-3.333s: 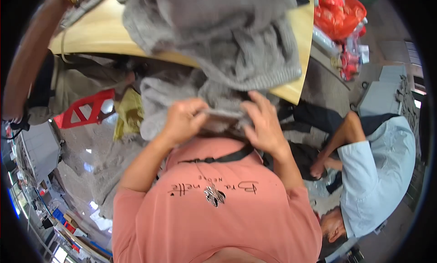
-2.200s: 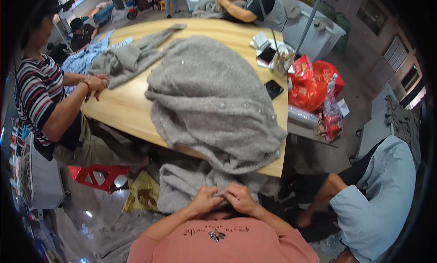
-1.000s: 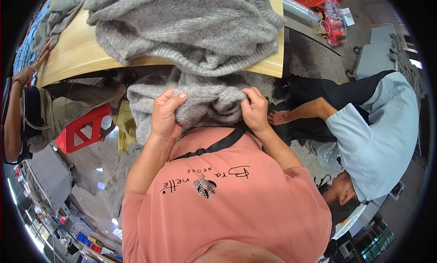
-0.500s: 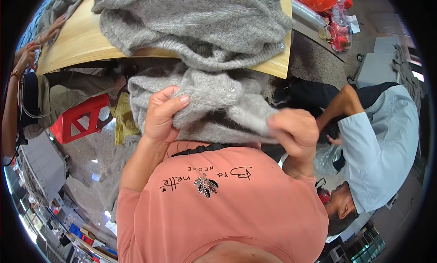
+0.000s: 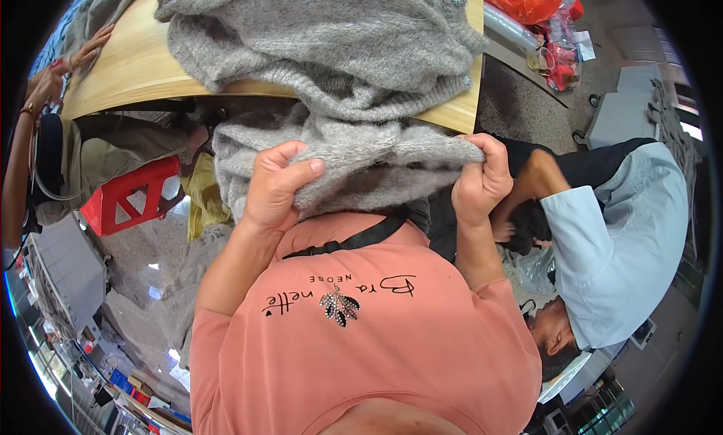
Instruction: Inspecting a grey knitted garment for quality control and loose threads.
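Left hand (image 5: 275,183) and right hand (image 5: 482,179) clenched on grey knitted garment (image 5: 361,160).

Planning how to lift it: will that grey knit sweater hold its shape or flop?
Likely floppy: the sweater bunches in folds between the left hand and right hand. Probably not slippery, since the knit looks fuzzy. It drapes over the table edge, so it may drag.

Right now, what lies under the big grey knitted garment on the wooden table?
Under the grey knitted garment only the wooden table shows, bare at its left and front edge. Whatever else lies beneath stays covered. Its hanging lower part is gripped by the left hand and right hand.
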The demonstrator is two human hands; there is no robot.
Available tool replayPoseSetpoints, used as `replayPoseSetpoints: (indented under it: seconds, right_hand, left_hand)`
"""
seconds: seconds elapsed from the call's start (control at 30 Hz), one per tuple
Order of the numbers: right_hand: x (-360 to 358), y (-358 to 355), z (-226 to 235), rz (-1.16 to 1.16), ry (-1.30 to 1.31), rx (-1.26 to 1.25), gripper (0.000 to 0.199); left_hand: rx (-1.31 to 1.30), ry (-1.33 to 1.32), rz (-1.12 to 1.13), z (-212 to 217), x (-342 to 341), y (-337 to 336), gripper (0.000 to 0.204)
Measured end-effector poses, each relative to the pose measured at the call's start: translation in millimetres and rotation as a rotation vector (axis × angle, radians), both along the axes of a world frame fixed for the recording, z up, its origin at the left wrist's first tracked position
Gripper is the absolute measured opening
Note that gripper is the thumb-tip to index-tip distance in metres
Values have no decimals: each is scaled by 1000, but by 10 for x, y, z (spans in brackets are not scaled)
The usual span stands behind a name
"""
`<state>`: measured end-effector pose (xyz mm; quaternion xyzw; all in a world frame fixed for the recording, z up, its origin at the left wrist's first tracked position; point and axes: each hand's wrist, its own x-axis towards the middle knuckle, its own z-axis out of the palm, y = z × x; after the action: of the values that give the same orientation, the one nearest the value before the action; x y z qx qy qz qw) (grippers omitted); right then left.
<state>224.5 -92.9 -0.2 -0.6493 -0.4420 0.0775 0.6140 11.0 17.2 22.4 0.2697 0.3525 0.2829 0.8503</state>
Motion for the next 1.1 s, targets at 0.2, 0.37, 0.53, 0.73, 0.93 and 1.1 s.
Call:
replayPoseSetpoints:
  seconds: [0.2,0.37,0.53,0.73,0.93,1.1]
  right_hand:
    - [-319,166,244,605,-142,39,30]
    - [-489,265,124,677,-340,101,21]
    - [-513,312,89,577,-468,183,20]
    - [-537,291,53,495,-534,202,20]
    - [-556,345,36,535,-535,214,23]
    - [-540,309,20,510,-543,193,22]
  left_hand:
    - [74,70,-88,-27,68,-24,12]
    - [115,86,-130,-70,119,-60,10]
    - [71,81,-227,-73,85,-42,7]
    - [125,114,-278,-1,51,-2,6]
    - [86,98,-292,-77,8,-19,6]
    - [25,86,-260,-7,48,-45,6]
